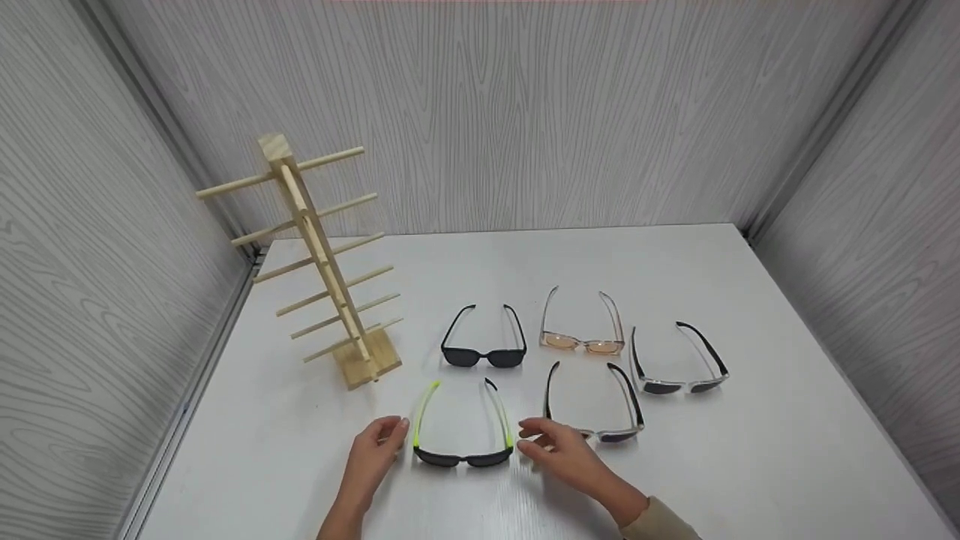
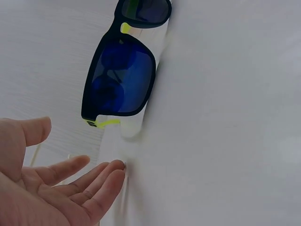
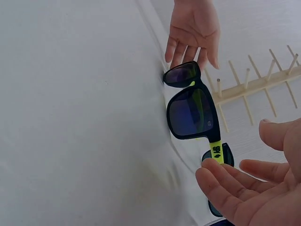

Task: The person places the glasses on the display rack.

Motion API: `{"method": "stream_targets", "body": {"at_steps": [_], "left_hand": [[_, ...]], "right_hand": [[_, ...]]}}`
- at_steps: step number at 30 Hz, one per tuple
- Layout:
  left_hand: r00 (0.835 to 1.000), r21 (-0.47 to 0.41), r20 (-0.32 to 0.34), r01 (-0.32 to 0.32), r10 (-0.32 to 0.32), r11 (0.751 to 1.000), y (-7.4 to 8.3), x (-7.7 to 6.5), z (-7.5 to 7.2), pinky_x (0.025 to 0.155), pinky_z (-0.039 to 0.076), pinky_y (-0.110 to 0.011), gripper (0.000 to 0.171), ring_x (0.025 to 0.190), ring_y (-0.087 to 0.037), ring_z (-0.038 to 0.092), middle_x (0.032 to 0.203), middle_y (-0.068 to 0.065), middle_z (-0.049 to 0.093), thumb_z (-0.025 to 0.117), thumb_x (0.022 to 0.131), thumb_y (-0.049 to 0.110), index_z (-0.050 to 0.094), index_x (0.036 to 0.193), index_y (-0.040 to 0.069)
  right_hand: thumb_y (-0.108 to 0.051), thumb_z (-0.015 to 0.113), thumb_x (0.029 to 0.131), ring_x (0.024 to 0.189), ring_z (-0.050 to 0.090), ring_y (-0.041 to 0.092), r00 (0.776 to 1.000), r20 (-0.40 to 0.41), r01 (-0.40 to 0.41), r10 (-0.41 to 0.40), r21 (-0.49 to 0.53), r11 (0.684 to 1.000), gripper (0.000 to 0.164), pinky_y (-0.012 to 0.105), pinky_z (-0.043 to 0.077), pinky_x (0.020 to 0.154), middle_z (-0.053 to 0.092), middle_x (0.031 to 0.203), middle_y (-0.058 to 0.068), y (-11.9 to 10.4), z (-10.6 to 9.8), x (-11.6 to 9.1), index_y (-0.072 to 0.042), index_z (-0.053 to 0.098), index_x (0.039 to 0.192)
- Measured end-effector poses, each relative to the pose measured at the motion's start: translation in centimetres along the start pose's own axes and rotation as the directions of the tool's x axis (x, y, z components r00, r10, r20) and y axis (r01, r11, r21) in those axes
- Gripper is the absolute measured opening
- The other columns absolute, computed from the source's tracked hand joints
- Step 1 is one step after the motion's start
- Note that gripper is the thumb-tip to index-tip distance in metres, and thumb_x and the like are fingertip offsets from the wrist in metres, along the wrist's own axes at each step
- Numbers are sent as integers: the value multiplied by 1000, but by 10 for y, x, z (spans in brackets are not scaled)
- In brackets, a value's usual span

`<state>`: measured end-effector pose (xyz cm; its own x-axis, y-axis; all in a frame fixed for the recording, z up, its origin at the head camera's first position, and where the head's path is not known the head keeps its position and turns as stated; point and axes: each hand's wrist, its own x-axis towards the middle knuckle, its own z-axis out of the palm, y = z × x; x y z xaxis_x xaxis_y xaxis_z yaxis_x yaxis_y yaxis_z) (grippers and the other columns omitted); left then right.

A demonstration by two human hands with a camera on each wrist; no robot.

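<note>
Grey wood-grained walls are enclosing a white bench, and on its left side a wooden rack is standing, its pegs reaching out to both sides. Right of the rack, five unfolded pairs are lying with their fronts facing near and their temples pointing far: the clear-fronted sunglasses at the right, the peach-lensed glasses and the all-black sunglasses farther off, the black-armed sunglasses partly hidden at the right, and the yellow-green sunglasses nearest, between the hands. Beside this nearest pair's left end the left hand is hovering, its fingers loose and gripping nothing; beside the right end the right hand is hovering, its fingers likewise relaxed and holding nothing, though whether a fingertip is brushing the temple, I cannot tell. Handling this pair well is probably calling for pinching both temples near the hinges at once, keeping the front level, keeping skin off the dark lenses, and minding the right knuckles, which are sitting close to the black-armed pair.
</note>
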<state>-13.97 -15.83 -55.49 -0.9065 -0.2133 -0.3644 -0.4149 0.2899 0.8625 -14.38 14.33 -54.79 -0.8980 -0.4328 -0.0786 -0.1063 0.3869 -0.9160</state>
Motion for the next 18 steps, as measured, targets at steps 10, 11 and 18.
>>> {"method": "stream_targets", "body": {"at_steps": [10,11,18], "left_hand": [[998,-55,36,51,-49,997,-8,-2,6,73,50,-32,46,87,-16,60,110,-11,61,60,91,34,55,122,0],[998,-55,39,48,-46,997,-8,-2,7,73,50,-32,47,86,-16,59,109,-10,61,60,90,33,55,122,0],[995,-45,96,30,-26,999,-8,-2,9,72,49,-32,49,86,-16,59,105,-9,63,64,88,34,57,120,-2]], "right_hand": [[-23,59,92,88,63,34,986,120,-141,116,227,964,46,41,54,70,62,101,17,2,6,2,11,51,121],[-24,60,92,87,63,33,984,126,-155,129,226,962,46,40,54,70,63,99,17,3,7,3,11,52,120],[-31,63,89,81,65,21,980,134,-173,150,181,968,47,34,54,68,66,90,11,7,12,10,8,57,114]]}}
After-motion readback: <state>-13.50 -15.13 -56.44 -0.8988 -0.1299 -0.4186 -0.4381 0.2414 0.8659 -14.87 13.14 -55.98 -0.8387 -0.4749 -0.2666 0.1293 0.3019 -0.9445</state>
